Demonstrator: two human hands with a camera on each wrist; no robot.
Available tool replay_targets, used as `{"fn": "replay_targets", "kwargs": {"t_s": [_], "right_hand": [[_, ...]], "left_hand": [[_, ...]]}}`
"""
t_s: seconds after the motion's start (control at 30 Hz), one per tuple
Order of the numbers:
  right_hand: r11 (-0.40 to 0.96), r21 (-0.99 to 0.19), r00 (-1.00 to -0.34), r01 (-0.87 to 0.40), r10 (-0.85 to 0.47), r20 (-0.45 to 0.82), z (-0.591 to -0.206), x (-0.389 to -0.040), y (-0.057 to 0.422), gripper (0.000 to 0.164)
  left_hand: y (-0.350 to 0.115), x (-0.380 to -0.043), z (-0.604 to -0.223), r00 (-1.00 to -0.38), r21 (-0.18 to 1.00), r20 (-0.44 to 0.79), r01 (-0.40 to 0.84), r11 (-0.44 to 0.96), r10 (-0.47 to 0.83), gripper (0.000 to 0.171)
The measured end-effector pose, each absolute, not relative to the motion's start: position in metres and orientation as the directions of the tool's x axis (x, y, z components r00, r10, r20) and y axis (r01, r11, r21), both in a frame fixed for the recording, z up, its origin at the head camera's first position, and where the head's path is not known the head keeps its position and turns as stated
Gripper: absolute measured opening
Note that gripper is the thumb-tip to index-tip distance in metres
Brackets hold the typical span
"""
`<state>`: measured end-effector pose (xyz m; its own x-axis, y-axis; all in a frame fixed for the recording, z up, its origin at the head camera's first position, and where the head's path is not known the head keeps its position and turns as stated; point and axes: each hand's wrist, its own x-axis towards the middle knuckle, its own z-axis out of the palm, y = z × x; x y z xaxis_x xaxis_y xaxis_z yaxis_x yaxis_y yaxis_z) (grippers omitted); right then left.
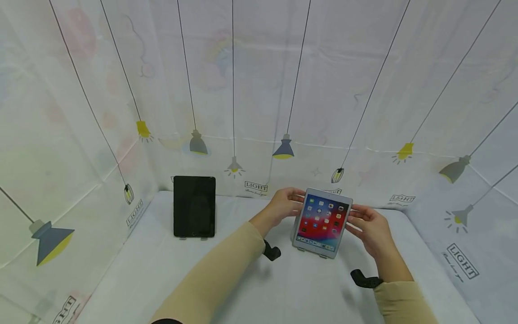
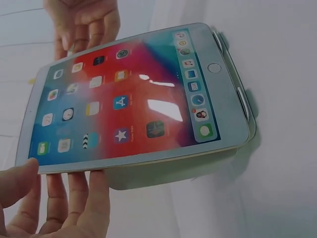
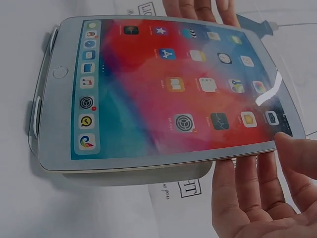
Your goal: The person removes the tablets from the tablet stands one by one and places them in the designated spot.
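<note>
A white-framed tablet (image 1: 323, 222) with a lit home screen of app icons leans back on a light-coloured stand (image 2: 183, 171). At its left edge my left hand (image 1: 284, 203) holds it near the top, the thumb at the front rim and the fingers behind. My right hand (image 1: 370, 227) grips the opposite edge in the same manner, thumb (image 3: 297, 151) at the front and fingers reaching behind. Small hooks of the stand show along the tablet's lower edge in both wrist views. Most of the stand is hidden by the tablet.
A second tablet (image 1: 194, 207), black with a dark screen, stands upright on its own stand to the left. Both stands rest on a white-covered table (image 1: 283, 288). A printed cloth (image 1: 259, 90) with hanging-lamp drawings encloses the back and sides.
</note>
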<state>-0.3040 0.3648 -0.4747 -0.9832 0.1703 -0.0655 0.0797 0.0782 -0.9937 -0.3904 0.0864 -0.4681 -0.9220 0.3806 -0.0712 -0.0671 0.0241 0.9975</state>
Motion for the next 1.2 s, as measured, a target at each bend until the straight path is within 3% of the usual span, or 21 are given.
{"fn": "replay_targets", "kwargs": {"t_s": [0.43, 0.77, 1.2], "right_hand": [[0.090, -0.994, -0.969, 0.055, 0.244, -0.032, -0.471, -0.298, 0.356, 0.028], [0.115, -0.992, -0.961, 0.059, 0.277, -0.025, -0.468, -0.300, 0.351, 0.025], [0.148, -0.988, -0.954, 0.049, 0.298, -0.002, -0.458, -0.296, 0.343, 0.024]], "left_hand": [[0.090, -0.387, -0.471, -0.942, 0.996, -0.063, -0.078, -0.033, 0.330, 0.013], [0.094, -0.378, -0.470, -0.971, 0.998, -0.034, -0.044, -0.040, 0.236, 0.014], [0.087, -0.373, -0.460, -0.970, 0.997, -0.042, -0.058, -0.060, 0.241, 0.017]]}}
